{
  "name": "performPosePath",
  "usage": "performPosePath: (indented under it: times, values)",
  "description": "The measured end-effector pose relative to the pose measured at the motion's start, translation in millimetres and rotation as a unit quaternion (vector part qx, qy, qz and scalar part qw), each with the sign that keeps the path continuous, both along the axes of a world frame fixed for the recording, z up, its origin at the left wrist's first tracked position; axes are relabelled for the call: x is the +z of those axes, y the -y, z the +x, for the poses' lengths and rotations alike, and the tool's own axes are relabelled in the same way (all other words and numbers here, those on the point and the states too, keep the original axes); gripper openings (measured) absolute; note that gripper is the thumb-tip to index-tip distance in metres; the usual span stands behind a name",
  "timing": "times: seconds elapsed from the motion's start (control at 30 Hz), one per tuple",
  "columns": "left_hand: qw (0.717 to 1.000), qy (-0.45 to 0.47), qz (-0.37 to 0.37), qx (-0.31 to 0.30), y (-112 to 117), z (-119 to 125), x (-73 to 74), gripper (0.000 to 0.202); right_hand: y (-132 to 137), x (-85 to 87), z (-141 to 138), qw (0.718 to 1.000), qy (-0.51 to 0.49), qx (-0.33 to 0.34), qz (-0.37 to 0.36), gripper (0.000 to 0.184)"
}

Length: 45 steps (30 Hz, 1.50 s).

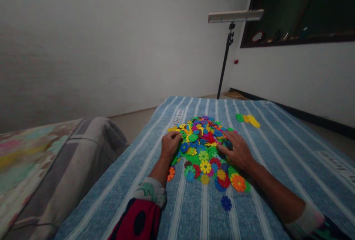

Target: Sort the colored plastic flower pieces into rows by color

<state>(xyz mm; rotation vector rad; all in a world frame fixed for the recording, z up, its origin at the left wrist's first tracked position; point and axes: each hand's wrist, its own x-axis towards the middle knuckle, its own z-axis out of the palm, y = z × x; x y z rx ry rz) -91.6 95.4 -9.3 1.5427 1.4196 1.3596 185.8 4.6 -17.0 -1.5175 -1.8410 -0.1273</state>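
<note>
A heap of plastic snowflake discs (205, 155) in many colours lies on the blue striped cloth (144, 181). At the heap's left edge is my left hand (170, 144), its fingers curled and pressed together. Whatever those fingertips hold, if anything, is too small to make out; yellow and green discs lie right by them. My right hand (239, 151) rests against the heap's right side, thumb and fingers apart, with discs under and between them. Nearest to me, a dark blue disc (226, 203) lies apart from the heap.
Beyond my right hand, a short row of green, orange and yellow discs (248, 119) lies on the cloth. A black stand (225, 58) with a flat light bar (235, 16) rises behind the table. A blanket-covered surface (91, 151) is at the left.
</note>
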Motion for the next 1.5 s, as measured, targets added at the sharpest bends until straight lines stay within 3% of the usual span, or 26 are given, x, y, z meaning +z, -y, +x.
performPosePath:
  times: [0.1,0.2,0.33,0.4,0.67,0.87,1.1,1.37,1.5]
  values:
    - [1.0,-0.011,0.006,0.006,0.8,1.2,1.9,0.021,31.7,-24.1,23.1,0.996,0.0,-0.032,-0.086,0.07]
    - [0.999,-0.027,0.016,0.014,1.4,2.0,2.8,0.022,56.5,-40.7,20.9,0.993,0.033,-0.014,-0.116,0.087]
    - [0.999,-0.041,0.02,0.027,1.3,2.5,2.2,0.025,61.3,-44.2,-1.8,0.99,0.061,0.041,-0.12,0.115]
    - [0.998,-0.048,0.027,0.035,1.0,2.5,1.7,0.024,52.7,-41.4,-12.6,0.99,0.062,0.051,-0.115,0.118]
    - [0.994,-0.078,0.052,0.058,0.2,0.7,2.6,0.026,2.9,-28.6,-49.8,0.997,0.014,0.034,-0.067,0.102]
    - [0.997,-0.073,0.034,0.017,-3.6,-1.2,-1.1,0.032,-25.7,-19.3,-71.0,0.999,0.0,0.03,-0.01,0.084]
    - [0.992,-0.115,0.039,-0.034,-2.1,2.3,0.6,0.043,-58.2,1.4,-81.2,0.999,-0.009,0.041,-0.005,0.057]
    - [0.984,-0.147,0.061,-0.078,-4.2,2.9,1.6,0.053,-71.3,8.6,-98.6,0.999,-0.05,0.01,-0.014,0.034]
    - [0.98,-0.159,0.079,-0.092,-7.3,1.8,0.0,0.057,-68.5,10.1,-104.5,0.992,-0.113,0.051,0.009,0.03]
